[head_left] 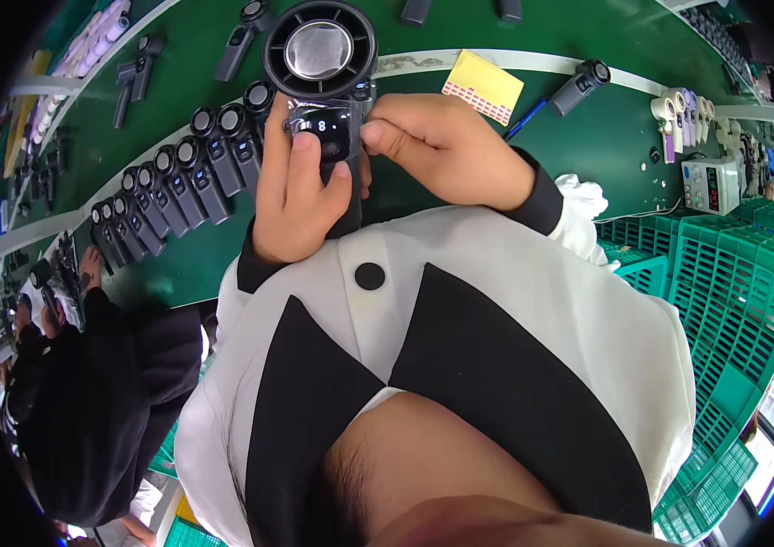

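Observation:
A dark grey handheld fan (336, 164) with a round ringed head and a silver centre is upright in front of my chest. A small display on its body is lit. My left hand (294, 201) is closed on the body from the left, with fingertips on the front beside and below the display. From the right my right hand (455, 150) grips the side of the same fan, thumb bent toward its edge. Some of that hand's fingers are hidden behind the body.
A row of similar fans (164, 187) lies on the green table (460, 182) at left. To the right are a yellow card (485, 87), a blue pen (526, 118), another fan (580, 87) and a small powered meter (711, 186). Green crates (733, 292) stand at right; a black-clothed person (104, 401) is at left.

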Tool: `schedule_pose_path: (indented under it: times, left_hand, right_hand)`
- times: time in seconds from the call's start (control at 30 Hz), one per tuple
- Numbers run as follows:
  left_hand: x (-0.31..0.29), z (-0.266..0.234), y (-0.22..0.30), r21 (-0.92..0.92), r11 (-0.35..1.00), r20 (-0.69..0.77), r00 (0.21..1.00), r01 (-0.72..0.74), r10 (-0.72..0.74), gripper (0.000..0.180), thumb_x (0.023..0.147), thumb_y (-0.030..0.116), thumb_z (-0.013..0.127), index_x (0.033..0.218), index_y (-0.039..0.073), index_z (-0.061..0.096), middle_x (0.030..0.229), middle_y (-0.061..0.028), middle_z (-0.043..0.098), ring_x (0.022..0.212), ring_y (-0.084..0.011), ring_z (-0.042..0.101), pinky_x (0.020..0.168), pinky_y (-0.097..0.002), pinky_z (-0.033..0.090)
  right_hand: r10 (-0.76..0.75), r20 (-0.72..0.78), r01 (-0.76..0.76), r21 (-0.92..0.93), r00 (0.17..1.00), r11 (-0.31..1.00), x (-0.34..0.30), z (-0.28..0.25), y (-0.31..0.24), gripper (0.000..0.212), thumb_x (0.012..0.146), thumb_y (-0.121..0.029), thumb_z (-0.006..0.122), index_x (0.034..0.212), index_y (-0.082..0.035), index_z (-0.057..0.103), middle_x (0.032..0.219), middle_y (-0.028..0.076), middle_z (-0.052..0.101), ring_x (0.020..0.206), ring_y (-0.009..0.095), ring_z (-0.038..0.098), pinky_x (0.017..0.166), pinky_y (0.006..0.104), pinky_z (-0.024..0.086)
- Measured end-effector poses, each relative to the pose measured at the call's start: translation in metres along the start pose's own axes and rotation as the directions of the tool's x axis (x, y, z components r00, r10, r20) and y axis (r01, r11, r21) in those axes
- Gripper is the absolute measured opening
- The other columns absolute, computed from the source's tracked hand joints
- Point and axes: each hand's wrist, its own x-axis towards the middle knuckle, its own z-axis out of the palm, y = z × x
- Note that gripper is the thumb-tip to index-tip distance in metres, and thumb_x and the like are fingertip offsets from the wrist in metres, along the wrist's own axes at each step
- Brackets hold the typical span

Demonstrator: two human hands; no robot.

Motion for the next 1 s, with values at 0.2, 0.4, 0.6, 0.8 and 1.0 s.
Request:
schedule_pose_path:
  times: [0.2, 0.4, 0.6, 0.8, 1.0]
  left_hand:
    - [0.002, -0.002, 0.005, -0.614, 0.604, 0.276, 0.855, 0.508, -0.44, 0.059, 0.081, 0.005, 0.042, 0.131, 0.0, 0.01, 0.088, -0.0115, 0.05, 0.065, -0.0136, 0.052, 0.055, -0.0257, 0.044]
    - [-0.005, -0.006, -0.003, -0.796, 0.101, 0.437, 0.681, 0.597, -0.588, 0.053, 0.079, 0.004, 0.045, 0.127, 0.002, 0.022, 0.086, -0.0116, 0.053, 0.064, -0.0158, 0.052, 0.056, -0.0265, 0.044]
    - [-0.009, -0.081, -0.032, -0.848, 0.507, -0.311, 0.632, 0.153, -0.71, 0.042, 0.076, 0.026, 0.048, 0.092, -0.013, 0.046, 0.078, -0.0188, 0.055, 0.052, -0.0188, 0.048, 0.051, -0.0276, 0.04]
    - [0.01, -0.099, 0.025, -0.271, 0.921, -0.723, 0.691, -0.279, -0.004, 0.038, 0.075, 0.024, 0.052, 0.1, -0.003, 0.042, 0.09, -0.0166, 0.048, 0.077, -0.026, 0.047, 0.06, -0.0344, 0.041]
    - [0.018, -0.084, 0.031, -0.97, 0.148, -0.232, 0.926, -0.195, -0.298, 0.043, 0.078, 0.029, 0.052, 0.105, -0.002, 0.039, 0.084, -0.0102, 0.047, 0.068, -0.0199, 0.047, 0.061, -0.0294, 0.04]
  right_hand:
    - [0.103, 0.143, -0.093, -0.076, 0.984, 0.993, 0.006, -0.015, -0.008, 0.017, 0.085, -0.015, 0.052, 0.079, 0.001, 0.055, 0.069, 0.006, 0.055, 0.063, 0.014, 0.052, 0.059, 0.0254, 0.04]
    - [0.283, 0.149, -0.316, 0.295, 0.947, 0.902, 0.004, 0.002, 0.005, 0.011, 0.081, -0.008, 0.055, 0.08, 0.002, 0.059, 0.071, 0.001, 0.057, 0.067, 0.006, 0.049, 0.06, 0.0209, 0.039]
    - [0.441, 0.0, -0.423, 0.282, 0.897, 0.861, 0.0, -0.002, 0.015, 0.017, 0.082, -0.014, 0.053, 0.082, 0.001, 0.06, 0.076, 0.002, 0.059, 0.074, 0.008, 0.053, 0.067, 0.0214, 0.041]
    - [0.463, -0.063, -0.461, 0.054, 0.884, 0.886, -0.007, 0.009, 0.058, 0.021, 0.082, -0.022, 0.053, 0.083, -0.002, 0.06, 0.075, 0.002, 0.059, 0.072, 0.009, 0.053, 0.067, 0.0233, 0.042]
    - [0.456, 0.007, -0.451, 0.17, 0.89, 0.876, -0.004, -0.012, 0.052, 0.02, 0.083, -0.021, 0.052, 0.087, -0.002, 0.058, 0.076, 0.001, 0.057, 0.073, 0.009, 0.052, 0.066, 0.0233, 0.042]
